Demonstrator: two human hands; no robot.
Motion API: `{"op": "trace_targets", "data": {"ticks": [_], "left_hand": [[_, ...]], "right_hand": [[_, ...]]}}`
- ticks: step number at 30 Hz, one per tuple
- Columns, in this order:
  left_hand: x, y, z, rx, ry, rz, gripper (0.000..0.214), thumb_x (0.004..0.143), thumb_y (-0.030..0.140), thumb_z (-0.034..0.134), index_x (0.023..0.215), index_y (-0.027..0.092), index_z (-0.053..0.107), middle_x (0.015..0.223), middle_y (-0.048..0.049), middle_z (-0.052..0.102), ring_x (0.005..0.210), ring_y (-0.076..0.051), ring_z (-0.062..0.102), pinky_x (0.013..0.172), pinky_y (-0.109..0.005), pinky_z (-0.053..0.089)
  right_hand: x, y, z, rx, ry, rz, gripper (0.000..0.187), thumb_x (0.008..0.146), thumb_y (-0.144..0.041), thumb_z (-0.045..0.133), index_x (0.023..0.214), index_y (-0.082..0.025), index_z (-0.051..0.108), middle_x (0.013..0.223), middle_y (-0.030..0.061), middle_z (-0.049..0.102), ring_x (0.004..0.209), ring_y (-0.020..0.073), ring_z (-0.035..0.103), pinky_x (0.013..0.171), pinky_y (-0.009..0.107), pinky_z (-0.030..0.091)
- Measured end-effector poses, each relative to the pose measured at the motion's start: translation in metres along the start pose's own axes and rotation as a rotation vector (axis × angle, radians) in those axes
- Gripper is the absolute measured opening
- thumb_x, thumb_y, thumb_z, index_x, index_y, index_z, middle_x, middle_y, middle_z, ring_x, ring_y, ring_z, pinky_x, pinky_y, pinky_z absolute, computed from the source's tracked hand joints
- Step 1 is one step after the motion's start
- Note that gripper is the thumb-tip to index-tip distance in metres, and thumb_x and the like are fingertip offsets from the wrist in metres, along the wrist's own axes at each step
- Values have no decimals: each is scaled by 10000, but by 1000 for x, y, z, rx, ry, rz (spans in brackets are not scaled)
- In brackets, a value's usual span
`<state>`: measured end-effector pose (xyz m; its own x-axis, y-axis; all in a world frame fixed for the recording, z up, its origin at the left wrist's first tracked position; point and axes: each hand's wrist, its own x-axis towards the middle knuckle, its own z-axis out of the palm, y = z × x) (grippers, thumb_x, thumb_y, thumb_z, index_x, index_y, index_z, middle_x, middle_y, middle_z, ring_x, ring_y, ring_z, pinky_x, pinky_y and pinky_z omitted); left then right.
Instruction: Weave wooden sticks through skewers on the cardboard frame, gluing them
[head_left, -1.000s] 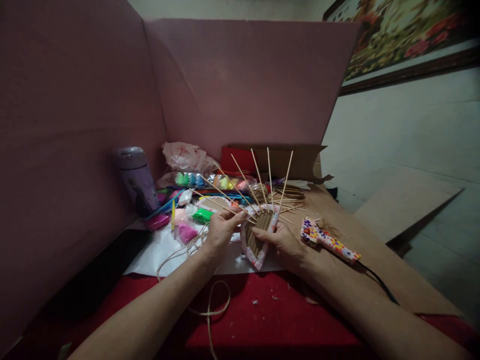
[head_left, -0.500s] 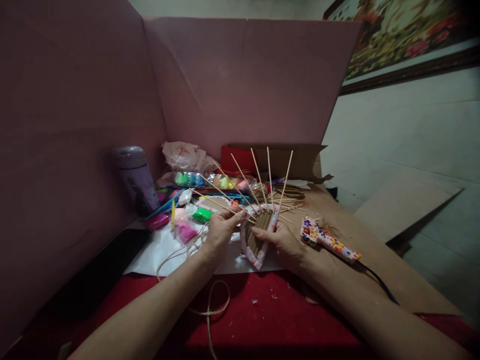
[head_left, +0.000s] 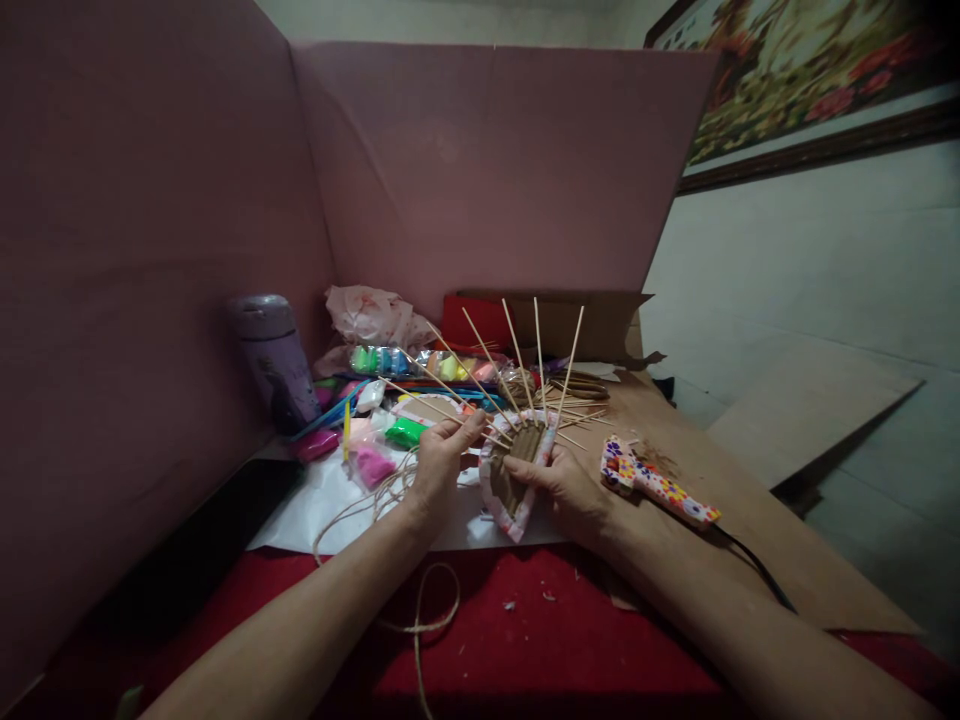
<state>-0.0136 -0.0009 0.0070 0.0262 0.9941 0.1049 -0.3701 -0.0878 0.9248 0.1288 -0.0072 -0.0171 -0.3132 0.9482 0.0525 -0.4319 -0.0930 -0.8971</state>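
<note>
A shield-shaped corrugated cardboard piece [head_left: 519,475] has a pale patterned fabric edging. Several thin wooden sticks [head_left: 516,352] fan out from its curved top. My right hand [head_left: 574,490] grips the cardboard at its right side, thumb across the front and the other fingers behind. At the upper left of the piece, my left hand [head_left: 444,460] has its thumb and fingers closed about the lowest stick on that side. Part of that stick is hidden by the fingers. Pale twine [head_left: 421,628] lies in loops below and beside my left forearm.
A flower-patterned glue gun [head_left: 660,485] with a black cord rests on brown cardboard [head_left: 750,530] to the right. Colourful clay packs [head_left: 409,432], a purple bottle [head_left: 271,360] and loose sticks [head_left: 581,408] lie around. Pink panels [head_left: 480,170] stand behind; red cloth [head_left: 517,640] covers the front.
My left thumb has shifted slightly up and left, a little off the cardboard's edge. My right hand and the cardboard stay nearly in place.
</note>
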Motion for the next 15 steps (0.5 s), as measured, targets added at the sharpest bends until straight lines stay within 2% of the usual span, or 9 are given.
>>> {"op": "trace_targets", "data": {"ticks": [15], "left_hand": [[1,-1,-1,-28,-2,20,404,652,502,649,724,105,661,683,-71,641,594,-138,580,502,-220,430]], "right_hand": [[-2,-1,1,3,-16,6,265,572,-245,783,796,-152,676,746,29,685,666,165,618,707,322,478]]}}
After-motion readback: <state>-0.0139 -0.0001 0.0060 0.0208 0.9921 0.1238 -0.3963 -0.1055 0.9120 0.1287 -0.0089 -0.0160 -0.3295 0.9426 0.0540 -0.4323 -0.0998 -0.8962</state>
